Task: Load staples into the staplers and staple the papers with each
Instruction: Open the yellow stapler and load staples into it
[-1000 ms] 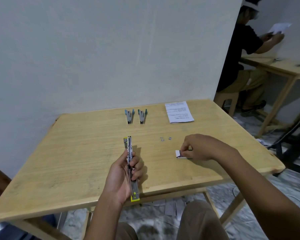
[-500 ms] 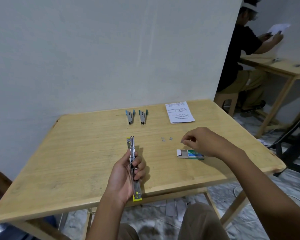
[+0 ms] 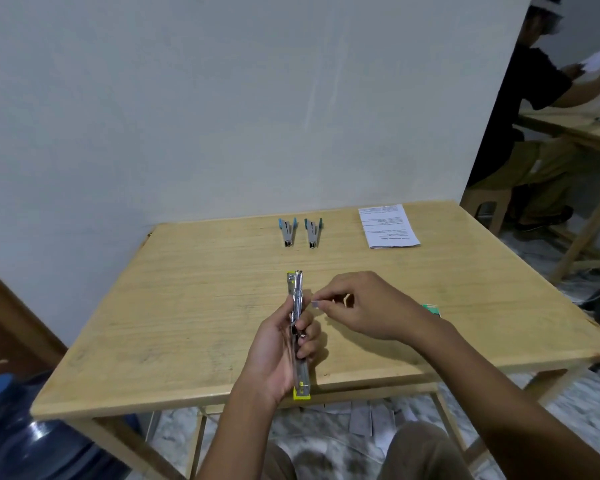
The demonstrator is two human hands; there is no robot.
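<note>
Now holds the opened yellow stapler [image 3: 296, 289] lengthwise in the left grip [image 3: 274, 358], fingers clenched round its middle, above the tabletop [image 3: 187, 306] near its 6 o'clock edge. Pinches a small staple strip [image 3: 316, 304] in the right grip [image 3: 368, 306], just beside the stapler at its 3 o'clock. Has two blue staplers [image 3: 287, 232] lying side by side at 12 o'clock, papers [image 3: 388, 226] at 1 o'clock, green staple box [image 3: 432, 309] half hidden behind the right wrist
</note>
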